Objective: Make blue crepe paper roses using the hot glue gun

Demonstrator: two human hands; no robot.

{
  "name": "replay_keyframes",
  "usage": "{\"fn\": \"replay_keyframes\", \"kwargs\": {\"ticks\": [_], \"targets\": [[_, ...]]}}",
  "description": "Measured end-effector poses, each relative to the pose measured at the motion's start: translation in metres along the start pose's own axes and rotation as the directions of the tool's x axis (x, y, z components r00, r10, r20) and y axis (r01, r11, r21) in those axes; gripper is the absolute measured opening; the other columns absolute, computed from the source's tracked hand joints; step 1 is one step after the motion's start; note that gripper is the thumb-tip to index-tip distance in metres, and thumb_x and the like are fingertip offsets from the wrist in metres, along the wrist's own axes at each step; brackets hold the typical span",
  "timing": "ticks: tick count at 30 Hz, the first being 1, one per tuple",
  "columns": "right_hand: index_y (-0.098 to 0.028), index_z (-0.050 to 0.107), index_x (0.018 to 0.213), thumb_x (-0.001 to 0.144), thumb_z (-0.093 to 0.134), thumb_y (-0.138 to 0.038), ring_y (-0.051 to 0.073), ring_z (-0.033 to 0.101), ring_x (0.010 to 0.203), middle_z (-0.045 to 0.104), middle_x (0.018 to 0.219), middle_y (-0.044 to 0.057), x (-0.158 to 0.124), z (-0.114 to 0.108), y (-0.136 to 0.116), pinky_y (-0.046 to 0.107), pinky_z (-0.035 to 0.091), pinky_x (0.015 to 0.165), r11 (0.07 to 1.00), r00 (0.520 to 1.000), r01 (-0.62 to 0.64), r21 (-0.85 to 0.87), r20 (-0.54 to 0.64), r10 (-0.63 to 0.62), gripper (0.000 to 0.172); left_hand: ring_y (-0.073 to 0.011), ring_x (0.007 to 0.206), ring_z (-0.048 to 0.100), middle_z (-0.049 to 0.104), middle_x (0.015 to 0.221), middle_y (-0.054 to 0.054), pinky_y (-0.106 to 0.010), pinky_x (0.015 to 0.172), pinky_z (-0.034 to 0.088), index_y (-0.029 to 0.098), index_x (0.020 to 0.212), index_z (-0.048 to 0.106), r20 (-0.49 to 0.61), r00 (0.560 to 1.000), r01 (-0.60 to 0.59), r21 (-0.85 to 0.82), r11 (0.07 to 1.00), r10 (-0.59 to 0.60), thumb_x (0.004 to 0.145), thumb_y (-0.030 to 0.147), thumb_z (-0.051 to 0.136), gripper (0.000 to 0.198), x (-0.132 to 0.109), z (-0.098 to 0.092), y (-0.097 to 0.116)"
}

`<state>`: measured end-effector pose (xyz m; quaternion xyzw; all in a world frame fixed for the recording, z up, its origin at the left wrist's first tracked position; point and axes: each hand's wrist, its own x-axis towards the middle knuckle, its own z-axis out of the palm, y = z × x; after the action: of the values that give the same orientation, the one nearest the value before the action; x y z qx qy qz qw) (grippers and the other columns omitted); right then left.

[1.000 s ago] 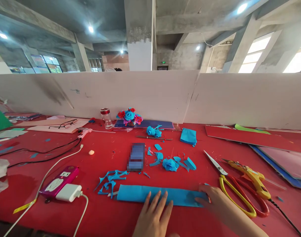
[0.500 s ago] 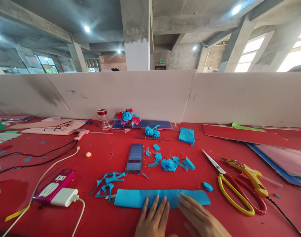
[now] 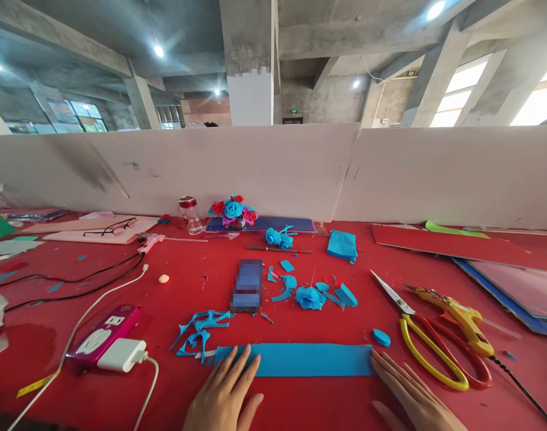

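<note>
A long blue strip [image 3: 313,360], which could be paper or thin foam, lies flat along the near side of the red table. On its left end rests my left hand [image 3: 226,389], fingers stretched out and pressing down. My right hand [image 3: 408,386] lies flat at the strip's right end, fingers extended, with the fingertips over its edge. Blue scraps [image 3: 201,329] sit just beyond my left hand. A small blue roll [image 3: 381,337] is beyond my right fingertips, and scissors [image 3: 428,341] with yellow and red handles lie to its right.
A yellow glue gun [image 3: 457,317] lies beside the scissors. Farther back are a blue paper flower [image 3: 310,297], a pixelated phone-like rectangle [image 3: 247,285], a folded blue stack [image 3: 342,245], a glass bottle [image 3: 191,216] and a flower arrangement [image 3: 232,211]. A magenta power strip [image 3: 105,338] with cables stands left.
My hands have moved apart from the middle of the strip. The left has slid to the left end, the right to the right end, and the strip now looks flatter.
</note>
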<state>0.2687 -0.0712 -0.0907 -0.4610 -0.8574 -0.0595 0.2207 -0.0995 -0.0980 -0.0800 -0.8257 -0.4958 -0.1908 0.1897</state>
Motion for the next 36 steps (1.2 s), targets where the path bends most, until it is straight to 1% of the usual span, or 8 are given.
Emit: {"fn": "replay_keyframes", "kwargs": {"ticks": [8, 15, 18, 21, 24, 30, 33, 36], "targets": [[-0.020, 0.055, 0.119, 0.081, 0.047, -0.011, 0.022, 0.061, 0.104, 0.063, 0.117, 0.007, 0.066, 0.003, -0.071, 0.029, 0.053, 0.082, 0.944, 0.943, 0.330, 0.015, -0.045, -0.330, 0.040, -0.0223, 0.095, 0.065, 0.066, 0.111, -0.011, -0.027, 0.076, 0.056, 0.015, 0.105, 0.062, 0.195, 0.981, 0.030, -0.127, 0.991, -0.005, 0.079, 0.014, 0.046, 0.031, 0.029, -0.004, 0.011], [-0.017, 0.058, 0.065, 0.069, 0.056, -0.001, 0.020, 0.060, 0.062, 0.064, 0.068, 0.002, 0.103, 0.027, -0.096, 0.029, 0.045, 0.055, 0.945, 0.941, 0.326, -0.027, 0.108, -0.321, 0.016, -0.0213, 0.067, 0.068, 0.070, 0.076, -0.005, -0.031, 0.064, 0.055, 0.019, 0.084, 0.065, 0.360, 0.933, 0.058, -0.100, 0.993, -0.018, 0.064, -0.005, 0.040, 0.040, 0.050, -0.021, 0.009], [-0.017, 0.061, 0.065, 0.078, 0.052, -0.008, 0.015, 0.057, 0.059, 0.063, 0.065, 0.001, 0.112, 0.014, -0.092, 0.024, 0.039, 0.053, 0.969, 0.964, 0.121, 0.216, 0.206, -0.166, 0.018, -0.0210, 0.076, 0.066, 0.070, 0.083, -0.004, -0.032, 0.069, 0.053, 0.022, 0.095, 0.064, 0.315, 0.947, 0.142, -0.232, 0.962, -0.064, 0.071, -0.001, 0.040, 0.041, 0.065, -0.038, -0.003], [-0.016, 0.064, 0.070, 0.084, 0.052, -0.024, 0.012, 0.053, 0.059, 0.062, 0.064, 0.000, 0.123, -0.005, -0.081, 0.021, 0.037, 0.054, 0.818, 0.940, -0.198, 0.540, 0.340, 0.003, 0.020, -0.0187, 0.088, 0.064, 0.069, 0.098, -0.004, -0.029, 0.079, 0.050, 0.025, 0.104, 0.062, 0.258, 0.949, 0.287, -0.476, 0.831, -0.180, 0.080, 0.013, 0.043, 0.032, 0.087, -0.052, -0.020], [-0.014, 0.063, 0.068, 0.079, 0.058, -0.039, 0.009, 0.046, 0.054, 0.054, 0.057, -0.002, 0.134, -0.017, -0.061, 0.021, 0.034, 0.050, 0.522, 0.889, -0.376, 0.766, 0.456, -0.029, 0.028, -0.0182, 0.087, 0.063, 0.069, 0.091, -0.003, -0.026, 0.075, 0.049, 0.022, 0.098, 0.065, 0.322, 0.911, 0.412, -0.670, 0.617, -0.259, 0.079, 0.025, 0.050, 0.024, 0.115, -0.055, -0.037], [-0.017, 0.062, 0.064, 0.066, 0.073, -0.036, 0.009, 0.050, 0.059, 0.054, 0.067, -0.002, 0.151, -0.030, -0.028, 0.021, 0.038, 0.052, 0.132, 0.926, -0.376, 0.917, 0.378, 0.010, 0.022, -0.0170, 0.072, 0.061, 0.066, 0.080, -0.003, -0.027, 0.065, 0.048, 0.017, 0.101, 0.063, 0.528, 0.785, 0.609, -0.755, 0.245, -0.324, 0.073, 0.038, 0.059, 0.035, 0.154, -0.029, -0.052], [-0.019, 0.066, 0.063, 0.069, 0.071, -0.033, 0.015, 0.055, 0.084, 0.056, 0.091, 0.003, 0.156, -0.037, -0.027, 0.027, 0.046, 0.070, 0.111, 0.966, -0.251, 0.962, 0.242, 0.086, 0.016, -0.0194, 0.078, 0.062, 0.067, 0.082, -0.005, -0.030, 0.070, 0.048, 0.015, 0.099, 0.063, 0.541, 0.797, 0.599, -0.765, 0.238, -0.269, 0.072, 0.036, 0.062, 0.034, 0.159, -0.014, -0.045], [-0.021, 0.069, 0.063, 0.072, 0.069, -0.032, 0.020, 0.054, 0.100, 0.056, 0.107, 0.004, 0.160, -0.040, -0.031, 0.032, 0.045, 0.081, 0.132, 0.974, -0.212, 0.968, 0.199, 0.106, 0.014, -0.0223, 0.103, 0.057, 0.063, 0.109, -0.009, -0.033, 0.088, 0.044, 0.017, 0.095, 0.066, 0.312, 0.905, 0.403, -0.847, 0.346, -0.288, 0.076, 0.034, 0.060, 0.027, 0.162, -0.012, -0.031]]}}
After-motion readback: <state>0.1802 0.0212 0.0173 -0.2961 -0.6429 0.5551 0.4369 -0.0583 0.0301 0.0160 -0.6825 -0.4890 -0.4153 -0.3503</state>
